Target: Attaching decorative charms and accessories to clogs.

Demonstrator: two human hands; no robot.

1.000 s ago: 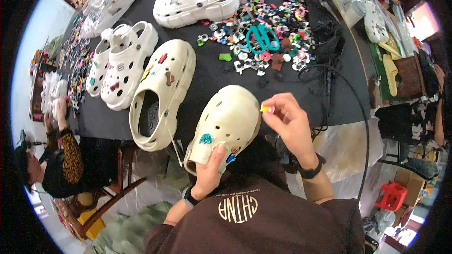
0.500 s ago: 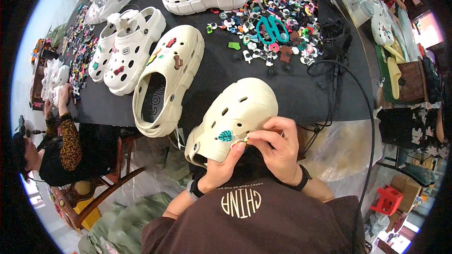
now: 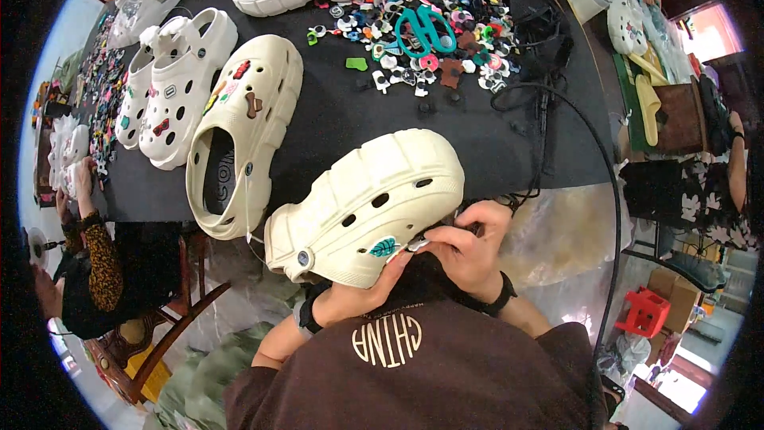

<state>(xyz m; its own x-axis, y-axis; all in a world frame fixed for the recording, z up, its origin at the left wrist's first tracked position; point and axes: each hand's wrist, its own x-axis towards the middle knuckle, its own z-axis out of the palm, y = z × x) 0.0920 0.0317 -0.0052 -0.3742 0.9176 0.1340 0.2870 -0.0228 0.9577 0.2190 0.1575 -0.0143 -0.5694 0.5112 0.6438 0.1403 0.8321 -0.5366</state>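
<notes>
cradling a cream clog (image 3: 374, 203) from below, the left hand (image 3: 358, 295) grips its side. the right hand (image 3: 469, 251) pinches a small charm (image 3: 417, 244) against the clog beside a teal leaf charm (image 3: 383, 248).

Bare black table (image 3: 350, 123) lies open between the cream clog (image 3: 370, 207) held at the near edge and the heap of small charms (image 3: 422, 28) farther back — a hand can pass there. To the left a second cream clog (image 3: 243, 131) blocks the way; to the right a black cable (image 3: 557, 103) loops across the cloth — beyond it, clutter.
</notes>
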